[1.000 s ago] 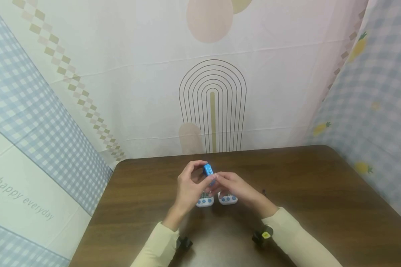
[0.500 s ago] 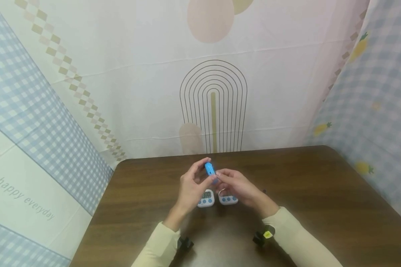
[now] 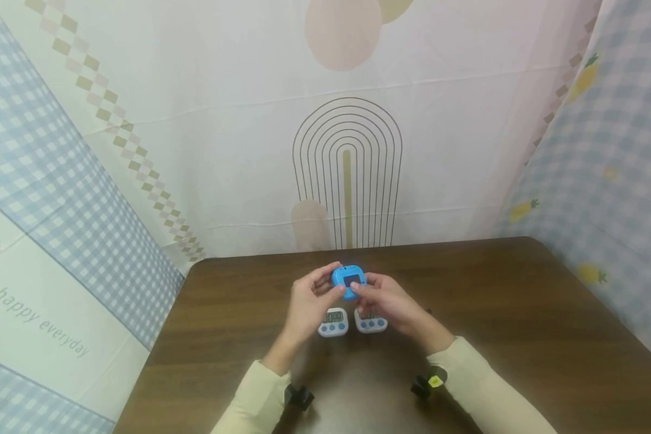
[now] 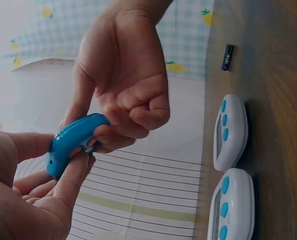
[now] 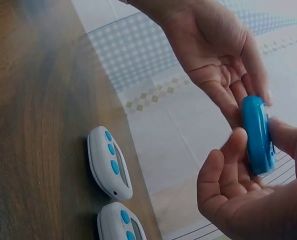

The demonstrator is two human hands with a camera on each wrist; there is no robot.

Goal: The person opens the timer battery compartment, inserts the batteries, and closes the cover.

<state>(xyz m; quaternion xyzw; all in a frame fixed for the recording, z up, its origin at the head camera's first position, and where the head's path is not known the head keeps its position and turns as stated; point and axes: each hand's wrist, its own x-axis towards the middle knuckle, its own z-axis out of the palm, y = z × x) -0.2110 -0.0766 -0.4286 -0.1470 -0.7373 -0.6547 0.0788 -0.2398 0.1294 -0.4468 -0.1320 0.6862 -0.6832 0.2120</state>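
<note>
Between both hands, above the table, is a small rounded blue digital timer [image 3: 338, 276], the face with a dark rectangle turned toward the head camera. My left hand [image 3: 305, 307] grips its left side between thumb and fingers. On the other side, my right hand [image 3: 385, 299] pinches it, thumb lying on the face by the dark rectangle. The left wrist view shows the blue timer [image 4: 68, 142] edge-on, fingers of both hands around it. Below the hands, two white timers with blue buttons, a left one [image 3: 333, 329] and a right one [image 3: 371, 325], lie side by side.
A dark battery [image 4: 227, 57] lies on the brown wooden table [image 3: 222, 337], beyond the right white timer and partly hidden by the right arm in the head view. Patterned cloth [image 3: 239, 150] hangs behind the table and at both sides.
The blue timer has turned from edge-on to showing its face with the dark rectangle. My right thumb now lies on that face. The white timers have stayed in place.
</note>
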